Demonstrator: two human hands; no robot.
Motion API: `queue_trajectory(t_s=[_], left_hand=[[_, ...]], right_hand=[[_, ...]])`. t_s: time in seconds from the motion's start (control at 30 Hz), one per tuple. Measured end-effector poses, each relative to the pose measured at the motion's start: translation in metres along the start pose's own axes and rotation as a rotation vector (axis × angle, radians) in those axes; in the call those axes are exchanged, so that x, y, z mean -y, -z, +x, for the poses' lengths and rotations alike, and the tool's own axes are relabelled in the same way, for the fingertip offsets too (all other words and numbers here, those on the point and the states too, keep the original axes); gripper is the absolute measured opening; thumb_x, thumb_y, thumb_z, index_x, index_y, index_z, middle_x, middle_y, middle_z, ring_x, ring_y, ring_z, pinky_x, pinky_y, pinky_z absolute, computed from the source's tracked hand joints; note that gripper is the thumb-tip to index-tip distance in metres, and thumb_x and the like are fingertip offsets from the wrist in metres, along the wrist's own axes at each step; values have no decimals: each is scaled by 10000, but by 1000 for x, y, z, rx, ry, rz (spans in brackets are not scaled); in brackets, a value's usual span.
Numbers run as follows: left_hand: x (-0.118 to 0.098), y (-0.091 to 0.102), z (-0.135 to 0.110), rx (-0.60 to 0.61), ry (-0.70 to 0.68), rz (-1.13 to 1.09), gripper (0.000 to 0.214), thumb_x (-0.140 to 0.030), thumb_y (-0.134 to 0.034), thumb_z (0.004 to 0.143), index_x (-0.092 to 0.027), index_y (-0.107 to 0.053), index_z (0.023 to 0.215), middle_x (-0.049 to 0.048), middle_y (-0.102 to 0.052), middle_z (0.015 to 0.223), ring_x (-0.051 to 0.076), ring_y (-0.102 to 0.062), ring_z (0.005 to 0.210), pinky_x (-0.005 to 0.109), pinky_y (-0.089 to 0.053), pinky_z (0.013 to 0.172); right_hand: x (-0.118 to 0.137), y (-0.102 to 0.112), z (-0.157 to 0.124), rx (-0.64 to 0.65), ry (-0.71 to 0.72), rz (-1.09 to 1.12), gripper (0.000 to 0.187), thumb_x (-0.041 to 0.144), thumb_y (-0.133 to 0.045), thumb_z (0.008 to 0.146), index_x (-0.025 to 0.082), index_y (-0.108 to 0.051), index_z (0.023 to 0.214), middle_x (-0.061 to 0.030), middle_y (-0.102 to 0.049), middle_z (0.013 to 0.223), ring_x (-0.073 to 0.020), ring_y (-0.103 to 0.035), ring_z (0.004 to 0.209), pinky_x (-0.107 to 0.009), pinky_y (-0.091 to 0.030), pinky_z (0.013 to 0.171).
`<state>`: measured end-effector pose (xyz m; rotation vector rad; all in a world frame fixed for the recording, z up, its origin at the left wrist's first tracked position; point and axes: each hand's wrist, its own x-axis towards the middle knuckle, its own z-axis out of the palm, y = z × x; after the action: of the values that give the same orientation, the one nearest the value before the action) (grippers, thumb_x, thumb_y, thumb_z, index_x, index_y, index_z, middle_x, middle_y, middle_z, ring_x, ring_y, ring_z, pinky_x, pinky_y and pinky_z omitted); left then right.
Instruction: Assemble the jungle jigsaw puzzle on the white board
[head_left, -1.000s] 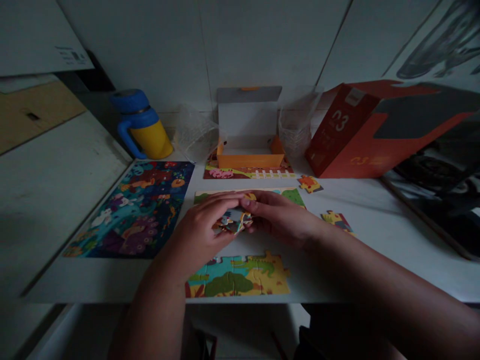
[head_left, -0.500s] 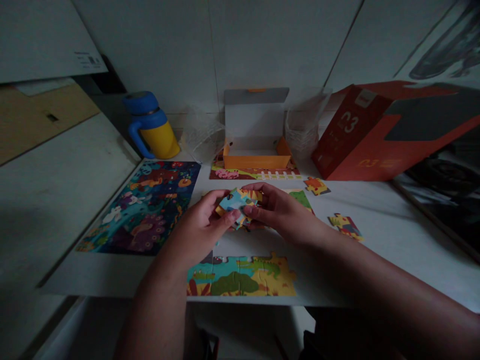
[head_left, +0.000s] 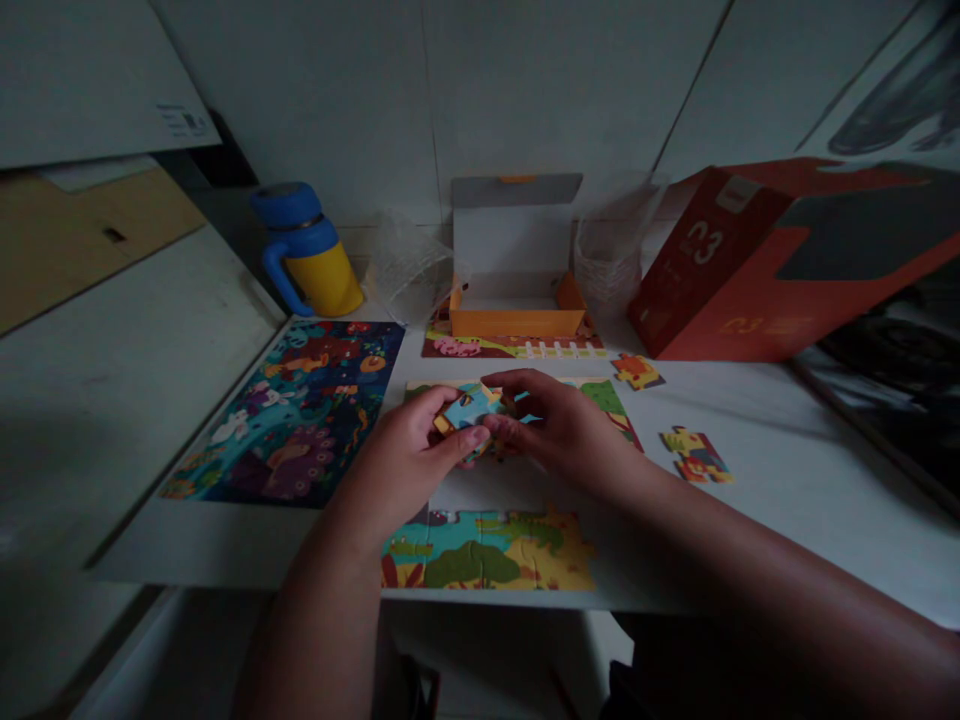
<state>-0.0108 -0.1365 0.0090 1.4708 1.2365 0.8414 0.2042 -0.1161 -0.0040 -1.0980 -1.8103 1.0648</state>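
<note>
Several jigsaw pieces (head_left: 472, 408), blue and yellow, are bunched together above the middle of the table. My left hand (head_left: 409, 440) grips them from the left, thumb on top. On their right side my right hand (head_left: 562, 425) has its thumb and fingers closed on the pieces; its fingertips are partly hidden. Below my hands lies a joined puzzle strip (head_left: 480, 565) with a green bush and crocodiles, along the near table edge. Behind my hands a green picture sheet (head_left: 604, 400) is partly covered. Two loose clusters of jigsaw pieces, one upper (head_left: 637, 372) and one lower (head_left: 696, 455), lie to the right.
A dark blue picture (head_left: 300, 410) lies at the left. At the back stand a blue and yellow flask (head_left: 322, 270), an open orange box (head_left: 517, 322) on a farm picture (head_left: 457, 347), clear plastic bags (head_left: 409, 265) and a large red-orange box (head_left: 705, 270).
The held pieces have turned, and fewer yellow faces show on the right. My right fingers have shifted at the pieces' right side. The view has moved slightly.
</note>
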Motion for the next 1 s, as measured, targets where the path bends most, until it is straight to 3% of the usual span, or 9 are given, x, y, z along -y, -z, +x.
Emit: queue_trajectory(t_s=[0.1, 0.2, 0.47, 0.6, 0.7, 0.8, 0.9, 1.0], left_hand=[[3, -1, 1, -33, -37, 66, 432, -424, -777, 886, -252, -656, 1264, 50, -773, 1012, 214, -749, 809, 320, -604, 689], [4, -3, 1, -12, -62, 89, 410, -387, -807, 856, -266, -681, 1227, 49, -769, 1067, 220, -743, 858, 309, -594, 676], [3, -2, 2, 15, -59, -107, 457, -319, -833, 828, -235, -661, 1243, 37, -762, 996, 176, -717, 797, 308, -588, 729], [8, 2, 5, -28, -60, -138, 432, -332, -812, 853, -241, -661, 1248, 47, -767, 1030, 183, -734, 820, 314, -604, 738], [11, 5, 7, -124, -66, -143, 428, -355, -819, 854, -231, -666, 1234, 55, -777, 1027, 199, -751, 854, 306, -608, 733], [11, 8, 9, -225, -78, -197, 441, -363, -841, 834, -207, -667, 1208, 65, -784, 1050, 197, -753, 868, 288, -608, 729], [9, 9, 10, -291, -83, -236, 485, -372, -870, 799, -199, -665, 1203, 63, -785, 1058, 198, -754, 872, 285, -616, 731], [9, 8, 10, -302, -94, -241, 512, -383, -882, 785, -202, -663, 1211, 63, -784, 1069, 212, -760, 911, 299, -629, 753]], right_hand=[[1, -3, -2, 2, -32, 64, 492, 501, -712, 957, 268, -618, 1379, -67, -707, 1150, -172, -713, 836, -315, -591, 709], [5, -4, -3, 5, -11, 27, 410, 476, -720, 952, 259, -678, 1297, -75, -739, 1154, -197, -726, 911, -317, -590, 747], [10, -1, 0, -150, -168, 9, 393, 503, -837, 835, 223, -675, 1057, -59, -780, 923, -186, -716, 739, -286, -519, 585], [7, 7, 6, -149, -111, 30, 397, 556, -821, 839, 214, -642, 930, -55, -753, 896, -168, -682, 760, -291, -523, 636], [0, 31, 13, -177, -120, 60, 448, 619, -803, 828, 218, -608, 870, -31, -712, 809, -141, -618, 656, -277, -481, 561], [-13, 70, 19, -181, -218, 20, 463, 628, -830, 780, 237, -656, 955, -25, -724, 789, -145, -605, 588, -274, -456, 495], [-23, 105, 20, -2, -300, -182, 389, 550, -852, 768, 250, -740, 990, -39, -759, 804, -178, -672, 635, -289, -509, 532], [-23, 117, 17, 184, -362, -317, 319, 511, -815, 798, 254, -775, 982, -37, -776, 814, -180, -696, 662, -289, -535, 570]])
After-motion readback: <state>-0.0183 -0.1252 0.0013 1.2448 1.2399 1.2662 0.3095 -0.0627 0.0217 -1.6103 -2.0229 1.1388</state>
